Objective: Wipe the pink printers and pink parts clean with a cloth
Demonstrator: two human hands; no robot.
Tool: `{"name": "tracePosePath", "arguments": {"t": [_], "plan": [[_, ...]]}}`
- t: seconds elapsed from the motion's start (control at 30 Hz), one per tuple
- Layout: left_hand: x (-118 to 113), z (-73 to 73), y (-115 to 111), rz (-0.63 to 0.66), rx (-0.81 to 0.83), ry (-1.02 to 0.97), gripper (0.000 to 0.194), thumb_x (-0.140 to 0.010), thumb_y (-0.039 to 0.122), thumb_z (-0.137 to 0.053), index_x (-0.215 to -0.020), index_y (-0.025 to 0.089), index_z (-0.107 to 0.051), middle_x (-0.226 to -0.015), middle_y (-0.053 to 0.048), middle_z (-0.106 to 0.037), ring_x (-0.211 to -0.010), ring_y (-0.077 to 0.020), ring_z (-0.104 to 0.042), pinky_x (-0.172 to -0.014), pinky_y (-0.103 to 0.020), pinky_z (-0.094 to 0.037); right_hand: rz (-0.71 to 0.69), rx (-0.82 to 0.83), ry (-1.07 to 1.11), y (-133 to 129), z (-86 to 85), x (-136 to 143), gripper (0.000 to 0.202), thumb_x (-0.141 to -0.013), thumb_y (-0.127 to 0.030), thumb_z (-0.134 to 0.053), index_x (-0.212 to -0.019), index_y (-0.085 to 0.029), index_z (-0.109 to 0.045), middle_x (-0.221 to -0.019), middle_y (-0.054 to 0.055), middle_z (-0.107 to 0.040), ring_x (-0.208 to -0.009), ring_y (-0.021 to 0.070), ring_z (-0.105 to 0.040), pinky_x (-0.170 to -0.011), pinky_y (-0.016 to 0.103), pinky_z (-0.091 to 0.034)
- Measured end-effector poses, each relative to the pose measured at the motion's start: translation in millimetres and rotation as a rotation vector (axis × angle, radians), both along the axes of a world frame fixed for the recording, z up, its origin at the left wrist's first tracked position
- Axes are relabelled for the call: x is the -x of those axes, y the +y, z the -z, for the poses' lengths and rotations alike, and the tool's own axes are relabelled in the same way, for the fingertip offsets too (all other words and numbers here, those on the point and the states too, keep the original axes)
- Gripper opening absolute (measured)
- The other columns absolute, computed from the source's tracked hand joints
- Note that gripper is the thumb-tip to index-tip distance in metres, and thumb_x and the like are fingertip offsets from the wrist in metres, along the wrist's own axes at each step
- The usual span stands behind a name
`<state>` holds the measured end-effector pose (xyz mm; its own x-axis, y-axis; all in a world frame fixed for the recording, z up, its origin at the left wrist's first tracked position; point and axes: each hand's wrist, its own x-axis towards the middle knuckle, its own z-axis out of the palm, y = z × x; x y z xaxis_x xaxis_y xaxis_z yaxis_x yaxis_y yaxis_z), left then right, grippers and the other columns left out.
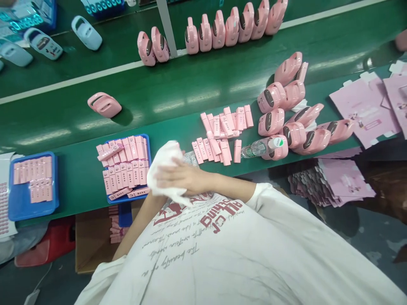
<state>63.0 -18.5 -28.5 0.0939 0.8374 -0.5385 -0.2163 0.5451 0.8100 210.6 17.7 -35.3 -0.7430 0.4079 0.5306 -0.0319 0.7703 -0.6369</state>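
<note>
A white cloth [167, 154] is bunched up in front of my chest at the bench edge. My right hand [178, 176] lies across it from the right, blurred, its fingers pressed against the cloth. Behind and beneath the cloth my left hand is hidden; only the left forearm [141, 220] shows, rising to it. A bit of pink shows at the cloth's top edge, too small to make out. To the right lies a pile of small pink boxes [222, 127]. On the left, more pink boxes fill a blue tray [148, 146].
A clear bottle [254, 149] lies beside several pink handled devices [271, 96] on the right. Another blue tray [19, 205] is at far left. One pink device [104, 105] sits on the conveyor [171, 89]. Flat pink cartons [365, 110] lie at far right.
</note>
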Motion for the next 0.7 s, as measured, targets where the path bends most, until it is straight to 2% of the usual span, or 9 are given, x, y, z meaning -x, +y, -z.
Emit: {"name": "tracePosePath", "arguments": {"t": [0.07,0.2,0.3,0.37,0.4,0.47,0.53,0.6,0.7], "plan": [[3,4.2,-3,0.043,0.050,-0.061,0.035,-0.085,0.049,-0.055,-0.068,0.019,-0.053,-0.046,0.005,-0.045,-0.029,-0.0062,-0.034,-0.030,-0.022,-0.029,-0.041,-0.083,-0.051,5,11.9,-1,0.038,-0.095,-0.030,-0.037,-0.126,-0.017,-0.056,-0.136,0.010,-0.056,-0.138,0.0165,-0.038,-0.119,0.043,-0.013],[2,9.0,-5,0.162,0.143,-0.160,0.055,-0.083,0.066,-0.042,-0.062,0.016,-0.052,-0.044,0.003,-0.046,-0.027,-0.0078,-0.039,-0.027,-0.020,-0.028,0.314,0.179,-0.113,19,44.1,-8,0.045,-0.093,-0.029,-0.037,-0.133,-0.013,-0.048,-0.145,0.016,-0.044,-0.141,0.0203,-0.032,-0.115,0.046,-0.027],[-3,18.8,0,0.193,0.229,-0.035,0.056,-0.079,0.070,-0.043,-0.061,0.017,-0.050,-0.042,0.001,-0.046,-0.029,-0.0098,-0.042,-0.028,-0.021,-0.031,0.261,0.334,-0.041,17,62.0,-18,0.045,-0.089,-0.030,-0.043,-0.130,-0.014,-0.052,-0.147,0.016,-0.042,-0.138,0.0219,-0.037,-0.113,0.043,-0.032],[-9,31.1,7,0.171,0.270,0.092,0.051,-0.079,0.066,-0.045,-0.066,0.017,-0.051,-0.044,0.000,-0.049,-0.032,-0.0113,-0.045,-0.030,-0.021,-0.033,0.231,0.529,0.040,13,70.9,-27,0.041,-0.084,-0.029,-0.048,-0.122,-0.016,-0.059,-0.141,0.014,-0.050,-0.131,0.0215,-0.047,-0.110,0.041,-0.036],[-14,38.9,11,0.170,0.280,0.137,0.048,-0.081,0.063,-0.046,-0.070,0.017,-0.053,-0.047,0.000,-0.051,-0.033,-0.0120,-0.047,-0.031,-0.022,-0.035,0.311,0.698,0.133,12,75.3,-31,0.038,-0.080,-0.027,-0.053,-0.115,-0.016,-0.063,-0.133,0.013,-0.058,-0.124,0.0218,-0.054,-0.107,0.040,-0.040],[-26,56.8,23,0.191,0.283,0.175,0.040,-0.084,0.055,-0.048,-0.082,0.016,-0.055,-0.053,0.000,-0.055,-0.036,-0.0119,-0.050,-0.034,-0.022,-0.038,0.621,1.075,0.415,12,84.4,-41,0.031,-0.072,-0.025,-0.059,-0.100,-0.016,-0.067,-0.108,0.010,-0.072,-0.102,0.0213,-0.066,-0.098,0.038,-0.048],[-42,74.6,36,0.208,0.266,0.207,0.030,-0.085,0.042,-0.052,-0.096,0.015,-0.055,-0.060,0.000,-0.059,-0.041,-0.0108,-0.052,-0.040,-0.022,-0.042,0.918,1.311,0.687,17,92.6,-49,0.025,-0.068,-0.025,-0.060,-0.091,-0.016,-0.066,-0.086,0.005,-0.074,-0.084,0.0192,-0.069,-0.087,0.036,-0.054],[-57,89.1,49,0.228,0.225,0.235,0.033,-0.081,0.027,-0.058,-0.110,0.014,-0.053,-0.070,-0.001,-0.064,-0.050,-0.0110,-0.057,-0.047,-0.021,-0.046,1.039,1.373,0.820,21,98.0,-58,0.021,-0.070,-0.027,-0.057,-0.088,-0.017,-0.062,-0.078,0.001,-0.071,-0.077,0.0166,-0.069,-0.077,0.032,-0.057],[-73,100.6,63,0.264,0.141,0.286,0.053,-0.075,0.013,-0.059,-0.126,0.014,-0.045,-0.093,-0.007,-0.068,-0.073,-0.0140,-0.064,-0.060,-0.022,-0.051,1.104,1.423,0.926,23,100.5,-72,0.016,-0.073,-0.028,-0.057,-0.087,-0.018,-0.058,-0.077,0.000,-0.070,-0.073,0.0141,-0.068,-0.068,0.026,-0.058]]}}
